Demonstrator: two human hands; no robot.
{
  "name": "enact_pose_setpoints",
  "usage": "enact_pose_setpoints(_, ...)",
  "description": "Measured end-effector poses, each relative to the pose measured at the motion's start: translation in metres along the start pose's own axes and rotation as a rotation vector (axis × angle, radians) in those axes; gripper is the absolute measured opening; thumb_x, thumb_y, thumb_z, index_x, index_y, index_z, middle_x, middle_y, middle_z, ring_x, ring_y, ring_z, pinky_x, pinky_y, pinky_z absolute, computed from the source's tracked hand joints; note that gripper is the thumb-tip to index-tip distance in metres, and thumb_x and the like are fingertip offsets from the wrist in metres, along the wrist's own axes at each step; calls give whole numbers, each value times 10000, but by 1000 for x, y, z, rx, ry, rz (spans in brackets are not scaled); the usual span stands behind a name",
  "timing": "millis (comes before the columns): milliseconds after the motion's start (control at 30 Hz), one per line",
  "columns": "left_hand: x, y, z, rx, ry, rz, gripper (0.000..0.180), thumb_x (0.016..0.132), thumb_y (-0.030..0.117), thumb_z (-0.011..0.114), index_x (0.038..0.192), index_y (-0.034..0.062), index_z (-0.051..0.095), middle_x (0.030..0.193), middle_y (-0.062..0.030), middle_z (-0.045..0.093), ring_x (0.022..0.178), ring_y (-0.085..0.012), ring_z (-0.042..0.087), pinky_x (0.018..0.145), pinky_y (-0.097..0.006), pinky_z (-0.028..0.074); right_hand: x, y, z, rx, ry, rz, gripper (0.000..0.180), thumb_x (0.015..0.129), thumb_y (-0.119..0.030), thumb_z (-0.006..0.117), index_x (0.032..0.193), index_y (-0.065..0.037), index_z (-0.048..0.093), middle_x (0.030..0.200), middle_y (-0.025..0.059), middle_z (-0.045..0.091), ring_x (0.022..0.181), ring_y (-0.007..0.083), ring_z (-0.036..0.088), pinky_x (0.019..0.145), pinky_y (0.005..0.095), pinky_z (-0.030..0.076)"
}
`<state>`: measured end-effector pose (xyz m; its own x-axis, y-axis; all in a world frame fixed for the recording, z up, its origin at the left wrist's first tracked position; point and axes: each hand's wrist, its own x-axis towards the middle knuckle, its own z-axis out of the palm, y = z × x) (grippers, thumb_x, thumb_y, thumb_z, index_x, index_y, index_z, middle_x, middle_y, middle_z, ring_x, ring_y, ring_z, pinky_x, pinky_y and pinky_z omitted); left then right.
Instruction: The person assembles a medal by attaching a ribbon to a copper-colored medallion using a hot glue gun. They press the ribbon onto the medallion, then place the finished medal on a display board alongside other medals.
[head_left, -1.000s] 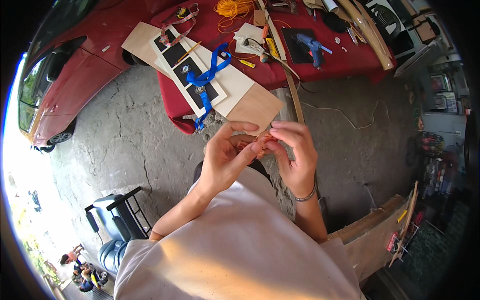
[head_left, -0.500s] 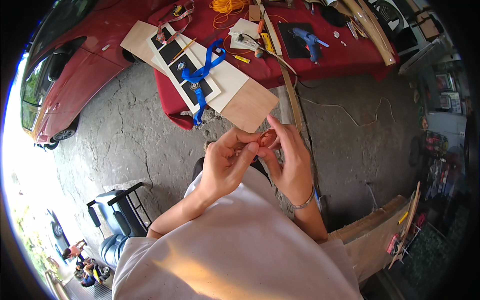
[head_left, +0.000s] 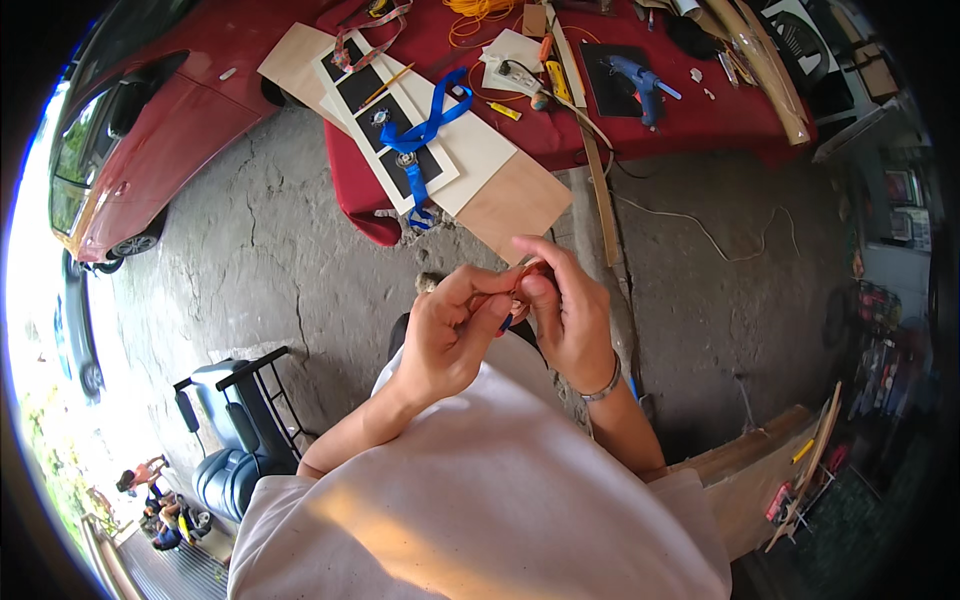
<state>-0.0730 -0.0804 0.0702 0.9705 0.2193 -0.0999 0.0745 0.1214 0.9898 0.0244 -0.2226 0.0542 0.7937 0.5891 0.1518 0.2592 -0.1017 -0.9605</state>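
Observation:
In front of my chest, my left hand (head_left: 455, 325) pinches a small coppery-red piece (head_left: 533, 270) between thumb and fingertips. My right hand (head_left: 572, 315) grips the same piece from the other side, thumb pressed on it and forefinger arched over the top. The fingers cover most of it, so its exact kind cannot be made out. A bit of dark blue (head_left: 506, 323) shows beneath the left fingertips. Beyond my hands, a white frame with black panels (head_left: 430, 170) lies on boards at the table's edge, with a blue ribbon (head_left: 432, 125) and round silvery medals (head_left: 405, 160) on it.
The red-covered table (head_left: 530, 145) also bears a blue glue gun (head_left: 637, 85), a yellow cutter (head_left: 558, 80), a power strip (head_left: 520, 80), a pencil (head_left: 388, 85) and orange cord (head_left: 480, 8). A red car (head_left: 150, 130) stands left, a dark padded chair (head_left: 235, 430) lower left.
My right thumb has moved up onto the coppery-red piece and the right forefinger has curled over it. The view has shifted slightly, so the table appears a little farther right.

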Motion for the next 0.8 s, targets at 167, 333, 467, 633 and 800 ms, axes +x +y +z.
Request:
enact_pose_setpoints(167,1,-2,4,-119,46,-27,235,1067,-33,496,1285,-82,568,1168,-119,719,1023,-97,666,857,-237,528,1,7,2,212,-60,168,273,1080,-191,584,1283,-10,607,870,60,685,726,122,672,641,277,541)
enact_pose_setpoints(333,-3,-3,16,-12,179,91,205,1048,-68,504,1241,-85,572,1257,-171,712,1121,-152,684,891,-259,554,-4,11,20,415,108,203,259,1037,-235,679,1082,11,611,871,26,667,727,49,600,639,226,513)
enact_pose_setpoints(467,-5,-9,16,25,218,142,185,1034,-85,519,1210,-83,580,1268,-185,713,1121,-157,688,860,-256,564,-5,10,24,547,61,278,212,1029,-179,687,1069,12,606,903,37,671,743,50,603,651,220,516)
enact_pose_setpoints(633,-6,-16,13,11,196,131,191,1047,-71,506,1225,-75,575,1284,-190,708,1075,-123,683,824,-242,557,-7,4,19,527,41,314,136,1047,-114,639,1078,14,606,899,39,670,742,61,612,663,224,519)
enact_pose_setpoints(800,-5,-16,11,-40,214,161,249,1050,-79,479,1295,-60,518,1373,-219,654,1095,-164,702,807,-243,556,-11,-5,9,275,122,215,103,1036,-67,623,1090,19,605,858,48,668,732,74,622,652,255,524)
